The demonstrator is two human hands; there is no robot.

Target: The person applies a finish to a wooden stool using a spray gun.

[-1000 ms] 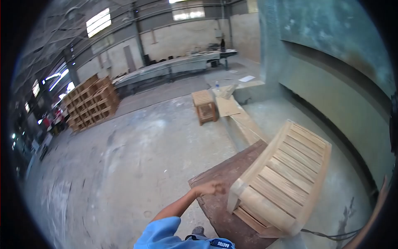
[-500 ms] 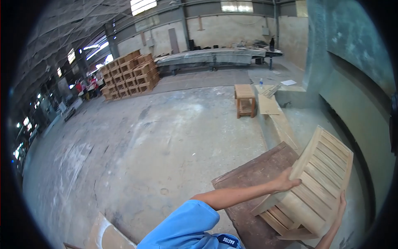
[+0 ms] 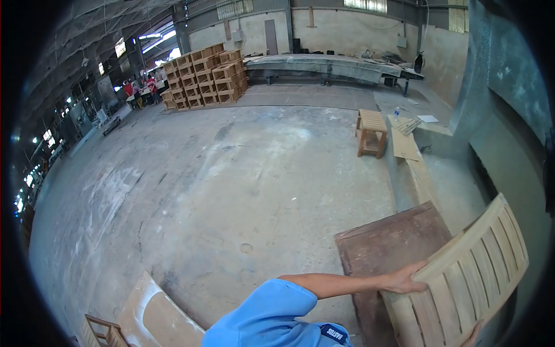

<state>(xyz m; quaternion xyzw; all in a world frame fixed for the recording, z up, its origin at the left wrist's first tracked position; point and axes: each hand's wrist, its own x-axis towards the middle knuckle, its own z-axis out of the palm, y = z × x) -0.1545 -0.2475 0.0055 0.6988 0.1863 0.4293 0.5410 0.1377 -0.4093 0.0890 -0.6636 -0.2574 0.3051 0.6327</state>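
Aslant, slatted bench (image 3: 466, 276), between both hands (image 3: 403, 279) (image 3: 474, 335)

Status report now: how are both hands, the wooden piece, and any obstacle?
Left hand gripping slatted wooden piece by edge; right hand at opposite edge, grip partly hidden. Piece tilted, overlapping brown board in view. No obvious obstacle.

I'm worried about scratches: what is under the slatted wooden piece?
A brown board shows beyond its left edge. The slatted wooden piece covers whatever lies directly beneath, so that cannot be seen.
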